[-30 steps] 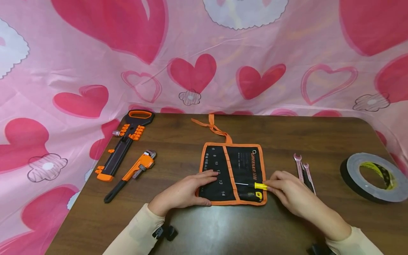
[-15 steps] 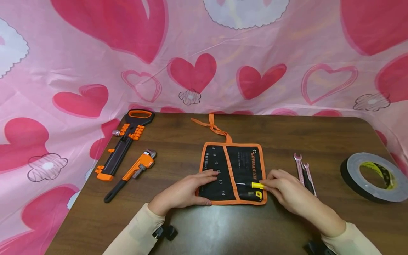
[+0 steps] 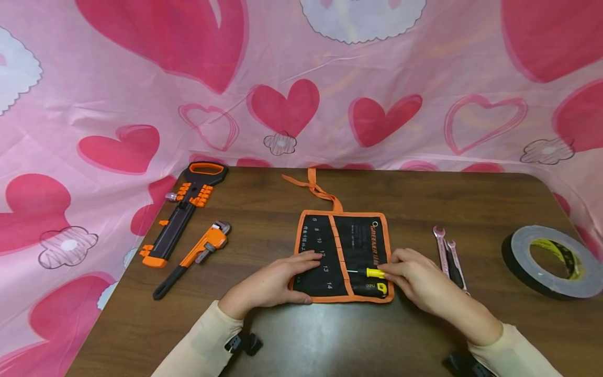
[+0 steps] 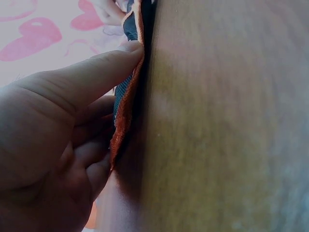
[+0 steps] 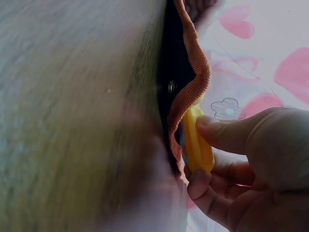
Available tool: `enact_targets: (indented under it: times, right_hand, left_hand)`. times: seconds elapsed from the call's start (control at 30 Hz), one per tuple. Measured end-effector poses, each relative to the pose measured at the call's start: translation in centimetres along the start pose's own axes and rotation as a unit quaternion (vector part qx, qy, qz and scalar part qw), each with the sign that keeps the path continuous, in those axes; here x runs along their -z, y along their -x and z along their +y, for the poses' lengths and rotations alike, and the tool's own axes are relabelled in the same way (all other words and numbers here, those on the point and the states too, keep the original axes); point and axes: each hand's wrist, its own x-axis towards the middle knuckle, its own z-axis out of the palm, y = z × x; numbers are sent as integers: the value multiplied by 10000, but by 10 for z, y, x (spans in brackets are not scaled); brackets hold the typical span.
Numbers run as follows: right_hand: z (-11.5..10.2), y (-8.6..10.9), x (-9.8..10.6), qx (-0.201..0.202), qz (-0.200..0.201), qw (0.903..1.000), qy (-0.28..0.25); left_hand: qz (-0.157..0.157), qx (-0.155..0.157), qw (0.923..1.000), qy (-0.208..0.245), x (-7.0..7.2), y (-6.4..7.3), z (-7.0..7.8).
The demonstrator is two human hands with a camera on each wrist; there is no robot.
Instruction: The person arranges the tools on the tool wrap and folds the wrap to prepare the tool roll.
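The right hand's fingers (image 3: pixel 395 268) pinch a yellow-handled, thin-shafted screwdriver (image 3: pixel 375 273) at the orange divider (image 3: pixel 340 251) of a flat black fabric pouch (image 3: pixel 354 230); slotting seems partly done. The left hand (image 3: pixel 278 283), fingers relaxed, rests on the pouch. Silver metal wrenches (image 3: pixel 441 247) lie outside.

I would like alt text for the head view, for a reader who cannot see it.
A person's right hand pinches a yellow-handled screwdriver at a black tool pouch; the left hand rests on the pouch. A pipe wrench, smaller wrenches and a tape roll lie on the wooden table.
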Motion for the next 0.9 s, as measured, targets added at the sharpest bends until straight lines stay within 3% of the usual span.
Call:
enact_targets:
  times: [0.6,0.9]
  right_hand:
    - [-8,-12,0,-133,-348,9990,-250]
    - [-12,-17,1,-525,-755,9954,-285]
  left_hand:
    - [35,-22,10000,-10,0,2,0]
    - [27,-22,10000,39,0,1,-1]
